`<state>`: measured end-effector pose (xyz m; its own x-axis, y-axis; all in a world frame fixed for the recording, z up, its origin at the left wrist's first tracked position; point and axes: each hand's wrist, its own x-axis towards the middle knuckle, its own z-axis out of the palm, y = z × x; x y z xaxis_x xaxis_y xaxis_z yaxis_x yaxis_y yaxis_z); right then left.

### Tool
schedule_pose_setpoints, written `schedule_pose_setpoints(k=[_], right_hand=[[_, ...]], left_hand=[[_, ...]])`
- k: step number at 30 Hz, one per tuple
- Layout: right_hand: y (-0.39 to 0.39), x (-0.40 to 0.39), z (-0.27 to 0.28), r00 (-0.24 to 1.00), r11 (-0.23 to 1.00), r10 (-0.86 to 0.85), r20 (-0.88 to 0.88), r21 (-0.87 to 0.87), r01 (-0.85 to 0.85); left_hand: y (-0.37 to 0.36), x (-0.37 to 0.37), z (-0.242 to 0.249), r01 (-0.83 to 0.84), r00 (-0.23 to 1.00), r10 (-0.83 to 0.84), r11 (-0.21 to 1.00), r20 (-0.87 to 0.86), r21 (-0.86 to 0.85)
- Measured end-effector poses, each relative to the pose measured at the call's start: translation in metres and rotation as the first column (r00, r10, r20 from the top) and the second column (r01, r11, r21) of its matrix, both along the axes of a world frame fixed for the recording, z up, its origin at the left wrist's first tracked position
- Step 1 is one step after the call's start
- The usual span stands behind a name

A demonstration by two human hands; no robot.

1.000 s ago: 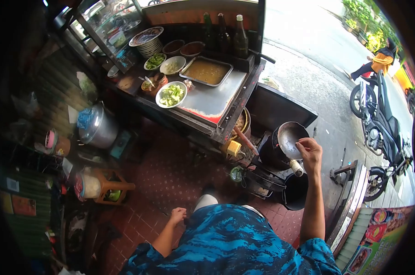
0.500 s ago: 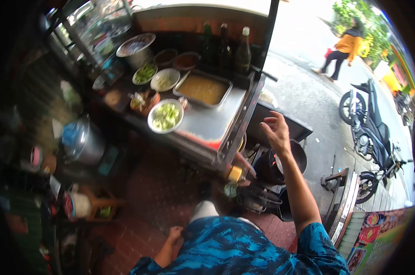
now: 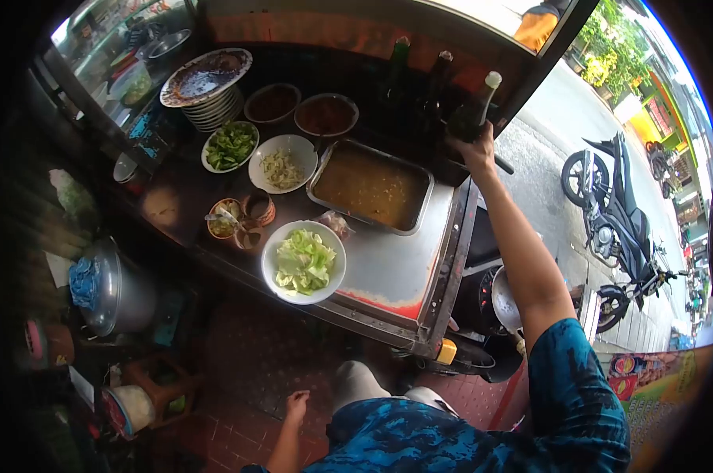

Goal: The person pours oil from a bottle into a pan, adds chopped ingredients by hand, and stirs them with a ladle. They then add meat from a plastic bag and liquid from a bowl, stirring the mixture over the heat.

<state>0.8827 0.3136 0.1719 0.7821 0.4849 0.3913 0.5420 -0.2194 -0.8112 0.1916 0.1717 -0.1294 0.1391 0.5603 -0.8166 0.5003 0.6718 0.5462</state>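
Observation:
My right hand point(image 3: 478, 151) is closed around the lower part of a dark glass bottle point(image 3: 471, 115) with a pale cap, at the back right of the cart counter. The bottle leans slightly to the right, its base hidden by my fingers. Beside it stand a green bottle point(image 3: 396, 72) and another dark bottle point(image 3: 436, 85). Below my right hand is a metal tray point(image 3: 421, 211) of brownish liquid with pale bits. My left hand point(image 3: 296, 407) hangs low by my leg, away from the counter, its fingers loosely apart and nothing visible in them.
A bowl of chopped lettuce point(image 3: 304, 262) sits at the counter's front edge. Behind are a bowl of pale shreds point(image 3: 282, 169), a bowl of green slices point(image 3: 230, 147), two bowls of dark sauce and stacked plates point(image 3: 208, 77). A pan point(image 3: 508, 299) lies right of the cart; a motorcycle point(image 3: 618, 217) stands outside.
My right hand has moved up and back from beside the cart and has taken hold of the bottle. My left hand still hangs low. The view has turned and come closer to the counter.

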Motion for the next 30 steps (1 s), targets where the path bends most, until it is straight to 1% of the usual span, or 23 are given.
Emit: schedule_pose_setpoints(k=[1, 3, 4, 6, 7, 8, 9, 11, 12, 13, 14, 15, 16, 17, 18, 20, 21, 22, 24, 26, 27, 28, 30], right_hand=[[0.006, 0.0, -0.003, 1.0, 1.0, -0.016, -0.006, -0.011, 0.015], [0.015, 0.003, -0.006, 0.995, 0.993, -0.097, -0.02, 0.059, 0.098], [0.018, 0.005, -0.007, 0.993, 0.992, -0.114, -0.017, 0.056, 0.115], [0.02, 0.005, -0.006, 0.997, 0.989, -0.047, -0.062, 0.139, 0.056], [0.018, 0.001, -0.003, 0.995, 0.987, -0.098, -0.025, 0.122, 0.1], [0.015, -0.003, 0.003, 0.993, 0.986, -0.115, -0.025, 0.117, 0.117], [0.012, -0.006, 0.007, 0.995, 0.982, -0.096, -0.024, 0.16, 0.099], [0.002, -0.013, 0.02, 0.998, 0.969, -0.062, 0.014, 0.239, 0.056], [-0.006, -0.017, 0.03, 0.997, 0.971, -0.079, 0.007, 0.227, 0.075], [-0.014, -0.023, 0.044, 0.999, 0.952, -0.011, 0.035, 0.306, 0.0], [-0.026, -0.03, 0.057, 0.997, 0.924, 0.049, 0.064, 0.375, -0.069], [-0.038, -0.034, 0.067, 0.996, 0.905, 0.048, 0.081, 0.419, -0.077], [-0.053, -0.038, 0.077, 0.994, 0.884, 0.041, 0.1, 0.46, -0.083], [-0.071, -0.045, 0.091, 0.987, 0.894, -0.003, 0.159, 0.442, -0.069], [-0.089, -0.041, 0.094, 0.986, 0.864, 0.039, 0.159, 0.49, -0.114], [-0.132, -0.047, 0.105, 0.994, 0.747, 0.11, 0.019, 0.658, -0.095], [-0.157, -0.055, 0.117, 0.968, 0.684, 0.244, 0.058, 0.698, -0.214], [-0.181, -0.067, 0.129, 0.957, 0.709, 0.265, 0.117, 0.649, -0.276], [-0.235, -0.07, 0.135, 0.964, 0.813, 0.255, 0.071, 0.524, -0.254], [-0.29, -0.067, 0.135, 0.967, 0.866, 0.252, 0.017, 0.443, -0.234], [-0.316, -0.069, 0.134, 0.966, 0.884, 0.233, -0.111, 0.438, -0.163], [-0.342, -0.068, 0.134, 0.962, 0.91, 0.216, -0.166, 0.391, -0.136], [-0.391, -0.064, 0.131, 0.96, 0.965, 0.169, -0.224, 0.236, -0.115]], left_hand=[[0.007, -0.002, 0.001, 0.015, 1.0, -0.016, 1.0, -0.006, -0.011], [0.018, -0.002, 0.001, -0.127, 0.988, 0.137, 0.984, 0.076, -0.125], [0.022, -0.004, -0.002, -0.11, 0.99, 0.121, 0.986, 0.078, -0.129], [0.028, -0.013, -0.016, -0.075, 0.99, 0.084, 0.994, 0.116, -0.079], [0.031, -0.016, -0.018, -0.056, 0.991, 0.066, 0.995, 0.116, -0.082], [0.034, -0.016, -0.013, -0.085, 0.99, 0.095, 0.991, 0.105, -0.102], [0.036, -0.016, -0.008, -0.115, 0.988, 0.127, 0.986, 0.09, -0.124], [0.04, -0.015, -0.002, -0.094, 0.992, 0.103, 0.986, 0.068, -0.134], [0.04, -0.015, 0.002, -0.088, 0.994, 0.095, 0.986, 0.049, -0.14], [0.041, -0.013, 0.001, -0.071, 0.996, 0.078, 0.986, 0.039, -0.151], [0.041, -0.014, -0.003, -0.094, 0.993, 0.103, 0.984, 0.05, -0.15], [0.036, -0.019, -0.005, -0.11, 0.992, 0.119, 0.981, 0.051, -0.159], [0.033, -0.022, -0.004, -0.078, 0.996, 0.084, 0.979, 0.026, -0.186], [0.033, -0.02, -0.008, -0.082, 0.995, 0.091, 0.983, 0.048, -0.166], [0.031, -0.018, -0.011, -0.087, 0.992, 0.099, 0.986, 0.076, -0.143], [0.026, -0.014, -0.012, -0.033, 0.995, 0.047, 0.988, 0.088, -0.149], [0.024, -0.012, -0.011, -0.014, 0.994, 0.029, 0.99, 0.105, -0.137], [0.02, -0.01, -0.011, -0.001, 0.995, 0.015, 0.991, 0.102, -0.137], [0.014, 0.01, 0.01, -0.035, 0.997, 0.045, 0.987, 0.065, -0.155], [0.005, 0.022, 0.019, -0.034, 0.997, 0.042, 0.991, 0.061, -0.133], [-0.003, 0.026, 0.022, -0.039, 0.997, 0.046, 0.993, 0.06, -0.116], [-0.012, 0.028, 0.023, -0.044, 0.997, 0.05, 0.993, 0.059, -0.106], [-0.031, 0.033, 0.022, -0.03, 0.998, 0.034, 0.997, 0.05, -0.078]])
